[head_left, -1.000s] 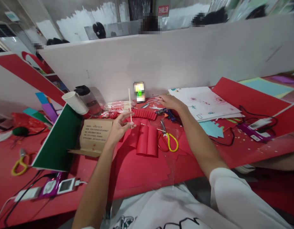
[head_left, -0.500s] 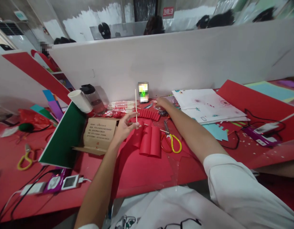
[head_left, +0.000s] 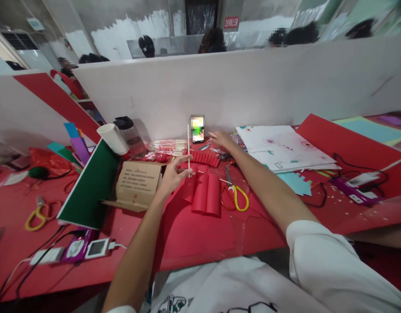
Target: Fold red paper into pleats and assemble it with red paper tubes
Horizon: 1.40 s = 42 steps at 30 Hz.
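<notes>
My left hand (head_left: 173, 174) pinches a thin pale wooden stick (head_left: 188, 145), which stands nearly upright. Under and beside that hand lie red paper rolls (head_left: 207, 198) on a red sheet (head_left: 195, 230). My right hand (head_left: 222, 140) is empty, its index finger stretched towards a lit phone (head_left: 200, 135) that leans on the white partition. A small gap seems to separate the fingertip from the phone; I cannot tell whether they touch. Behind the rolls is a folded red paper strip (head_left: 205, 158). Scissors with yellow and red handles (head_left: 241, 199) lie right of the rolls.
An open cardboard box (head_left: 137, 184) and a green board (head_left: 89, 191) stand at the left. Behind them are a water bottle (head_left: 132, 137) and a white paper roll (head_left: 112, 138). White printed sheets (head_left: 285, 143) lie at the right. Power strips (head_left: 78, 250) with cables occupy both sides.
My right hand has lifted slightly off the small items at the back, its index finger now pointing at the phone. My left hand still holds the stick upright. The view has shifted a little.
</notes>
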Each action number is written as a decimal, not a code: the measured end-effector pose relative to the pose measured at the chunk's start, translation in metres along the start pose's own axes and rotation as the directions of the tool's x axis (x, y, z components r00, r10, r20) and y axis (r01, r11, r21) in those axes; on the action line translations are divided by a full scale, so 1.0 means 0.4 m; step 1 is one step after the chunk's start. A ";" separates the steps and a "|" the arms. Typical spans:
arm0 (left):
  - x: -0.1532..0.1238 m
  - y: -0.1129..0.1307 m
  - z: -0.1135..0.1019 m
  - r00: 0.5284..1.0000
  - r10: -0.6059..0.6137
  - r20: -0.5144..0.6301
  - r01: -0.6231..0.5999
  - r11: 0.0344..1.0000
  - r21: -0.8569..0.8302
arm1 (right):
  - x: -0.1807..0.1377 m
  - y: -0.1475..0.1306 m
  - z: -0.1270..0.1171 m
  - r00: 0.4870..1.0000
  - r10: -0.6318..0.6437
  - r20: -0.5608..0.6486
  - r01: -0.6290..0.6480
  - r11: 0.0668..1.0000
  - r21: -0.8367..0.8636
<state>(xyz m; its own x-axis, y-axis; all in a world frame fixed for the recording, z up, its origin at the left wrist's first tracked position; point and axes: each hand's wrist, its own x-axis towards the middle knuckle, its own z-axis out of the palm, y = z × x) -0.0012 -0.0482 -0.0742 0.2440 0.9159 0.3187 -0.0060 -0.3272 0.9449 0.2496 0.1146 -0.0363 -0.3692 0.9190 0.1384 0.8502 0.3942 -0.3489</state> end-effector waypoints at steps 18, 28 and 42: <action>-0.007 -0.008 0.041 0.992 0.027 0.124 -0.035 0.998 0.060 | -0.356 -0.211 0.117 0.960 -0.045 -0.278 0.247 0.610 0.753; -0.007 -0.012 0.049 0.997 0.032 0.076 -0.037 0.997 0.066 | -0.357 -0.212 0.132 0.970 0.001 -0.242 0.165 0.728 0.665; -0.004 0.008 0.033 0.994 -0.002 -0.106 0.006 0.999 0.035 | -0.390 -0.166 0.066 0.956 -0.245 -0.161 0.291 0.861 0.418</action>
<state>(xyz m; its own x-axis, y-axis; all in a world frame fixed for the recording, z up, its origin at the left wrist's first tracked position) 0.0113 -0.0538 -0.0724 0.1394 0.9362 0.3227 0.0298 -0.3297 0.9436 0.2408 -0.0551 -0.0594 -0.5008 0.7839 0.3670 0.4674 0.6018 -0.6475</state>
